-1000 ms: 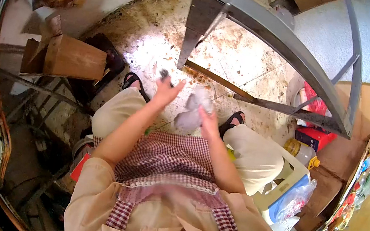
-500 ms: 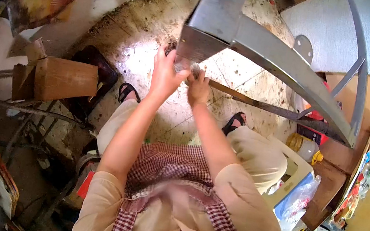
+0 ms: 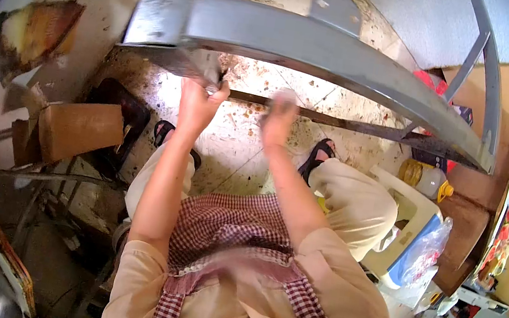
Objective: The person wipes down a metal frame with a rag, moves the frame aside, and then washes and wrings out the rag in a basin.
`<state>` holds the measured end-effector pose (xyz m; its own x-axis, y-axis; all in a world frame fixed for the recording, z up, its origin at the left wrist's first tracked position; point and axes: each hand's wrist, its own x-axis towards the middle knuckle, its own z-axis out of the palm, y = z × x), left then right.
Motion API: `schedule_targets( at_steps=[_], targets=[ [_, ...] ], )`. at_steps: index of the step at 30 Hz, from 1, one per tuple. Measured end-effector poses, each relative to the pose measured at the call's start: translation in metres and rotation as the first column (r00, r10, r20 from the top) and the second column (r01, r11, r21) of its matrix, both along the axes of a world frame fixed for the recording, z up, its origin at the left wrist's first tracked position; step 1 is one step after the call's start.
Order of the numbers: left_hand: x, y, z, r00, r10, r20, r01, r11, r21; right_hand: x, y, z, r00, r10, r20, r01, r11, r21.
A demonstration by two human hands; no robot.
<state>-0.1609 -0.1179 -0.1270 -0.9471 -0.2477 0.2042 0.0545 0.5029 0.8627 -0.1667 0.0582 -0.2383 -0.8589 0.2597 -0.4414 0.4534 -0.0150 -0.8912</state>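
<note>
A grey welded metal frame (image 3: pixel 273 33) stands across the top of the head view, with a thick post at its left end and a rounded tab with a hole on its upper edge. My left hand (image 3: pixel 198 108) is closed around the underside of the post's lower end, fingers partly hidden behind the metal. Below the frame's long beam, my right hand (image 3: pixel 278 123) is curled and blurred, apart from the post. A small whitish thing (image 3: pixel 286 96) shows at its fingertips, too smeared to name. Behind the hands runs a thin, brownish metal bar (image 3: pixel 339 122), joined to the frame at the right.
Dirt and dark specks cover the tiled floor (image 3: pixel 238 133). To the left are a cardboard box (image 3: pixel 79 133) and a dark stool-like object (image 3: pixel 120 109). A plastic bottle of yellow oil (image 3: pixel 426 178) lies right, near a white plastic stool (image 3: pixel 381 234). My sandalled feet are apart below the frame.
The frame appears further left and its beam more level, while the view has also shifted. My right hand has come away from the post toward the right; my left stays at the post.
</note>
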Motion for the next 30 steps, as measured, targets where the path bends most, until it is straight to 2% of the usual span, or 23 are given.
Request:
schedule_targets(
  at_steps=[1, 2, 3, 4, 5, 7, 8, 10, 11, 13, 14, 16, 18, 19, 21, 23, 24, 25, 26, 28, 30],
  targets=[
    [0.002, -0.001, -0.001, 0.998, 0.005, 0.062, -0.008, 0.999, 0.051, 0.005, -0.018, -0.018, 0.990, 0.142, -0.015, -0.138, 0.975, 0.176],
    [0.002, -0.002, 0.000, 0.999, -0.018, 0.031, 0.018, 1.000, -0.015, 0.017, -0.020, -0.005, 0.794, 0.601, 0.093, -0.459, 0.492, 0.739],
    [0.000, -0.004, 0.003, 0.999, -0.043, -0.004, 0.042, 0.996, -0.084, 0.012, -0.015, 0.001, 0.797, 0.592, 0.120, -0.516, 0.564, 0.645],
    [0.000, -0.004, 0.006, 0.998, -0.051, 0.034, 0.054, 0.995, -0.087, 0.007, -0.009, 0.007, 0.802, 0.578, 0.151, -0.556, 0.629, 0.544],
    [0.002, -0.004, 0.008, 0.996, -0.059, 0.074, 0.065, 0.994, -0.085, 0.003, 0.014, 0.023, 0.707, 0.664, 0.243, -0.649, 0.473, 0.596],
    [-0.004, -0.002, 0.013, 0.995, -0.056, 0.087, 0.064, 0.993, -0.096, 0.009, 0.070, 0.004, 0.788, 0.616, -0.004, -0.413, 0.534, 0.738],
    [-0.004, -0.001, 0.016, 0.996, -0.048, 0.080, 0.057, 0.992, -0.112, 0.006, 0.108, -0.023, 0.892, 0.421, -0.165, -0.253, 0.767, 0.590],
    [0.001, 0.000, 0.013, 0.998, -0.032, 0.061, 0.038, 0.993, -0.109, 0.009, 0.138, -0.019, 0.979, 0.146, -0.143, -0.018, 0.757, 0.653],
    [0.002, 0.000, 0.012, 0.997, -0.036, 0.066, 0.042, 0.995, -0.093, 0.010, 0.134, 0.008, 0.996, 0.079, -0.038, -0.008, 0.514, 0.858],
    [0.001, 0.002, 0.011, 0.997, -0.040, 0.067, 0.044, 0.997, -0.060, 0.013, 0.115, -0.013, 0.987, 0.072, -0.146, 0.059, 0.676, 0.734],
    [0.001, -0.002, 0.001, 0.987, -0.055, 0.150, 0.062, 0.997, -0.044, 0.013, 0.085, -0.012, 0.973, 0.204, -0.104, -0.033, 0.576, 0.817],
    [0.003, -0.002, 0.003, 0.990, -0.055, 0.131, 0.060, 0.997, -0.040, 0.014, 0.026, -0.009, 0.900, 0.435, -0.018, -0.137, 0.322, 0.937],
    [0.001, 0.000, 0.007, 0.991, -0.067, 0.113, 0.071, 0.997, -0.033, 0.025, -0.043, -0.014, 0.808, 0.587, -0.053, -0.347, 0.547, 0.762],
    [0.002, 0.000, 0.008, 0.992, -0.060, 0.110, 0.064, 0.997, -0.033, 0.027, -0.068, -0.004, 0.785, 0.618, 0.041, -0.478, 0.563, 0.674],
    [0.002, -0.002, 0.011, 0.994, -0.057, 0.096, 0.061, 0.997, -0.037, 0.013, -0.067, 0.033, 0.723, 0.657, 0.211, -0.640, 0.524, 0.562],
    [0.003, -0.002, 0.012, 0.991, -0.034, 0.129, 0.037, 0.999, -0.022, 0.009, -0.023, 0.024, 0.600, 0.761, 0.249, -0.599, 0.221, 0.769],
    [0.000, 0.000, 0.012, 0.991, -0.018, 0.135, 0.020, 1.000, -0.012, -0.001, 0.004, 0.023, 0.750, 0.635, 0.188, -0.583, 0.500, 0.640],
    [0.000, 0.001, 0.012, 0.989, -0.004, 0.149, 0.004, 1.000, -0.002, -0.007, 0.032, 0.022, 0.867, 0.468, 0.169, -0.489, 0.739, 0.464],
    [0.000, 0.002, 0.019, 0.982, -0.019, 0.187, 0.016, 1.000, 0.018, -0.004, 0.067, 0.018, 0.910, 0.407, 0.072, -0.384, 0.767, 0.515],
    [-0.001, 0.002, 0.016, 0.992, -0.008, 0.127, 0.008, 1.000, 0.004, -0.001, 0.137, 0.001, 0.979, 0.197, 0.052, -0.193, 0.814, 0.548],
    [0.000, 0.002, 0.013, 0.993, -0.016, 0.120, 0.019, 0.999, -0.025, 0.008, 0.158, -0.011, 0.988, 0.055, 0.144, -0.142, 0.685, 0.715]
  ],
)
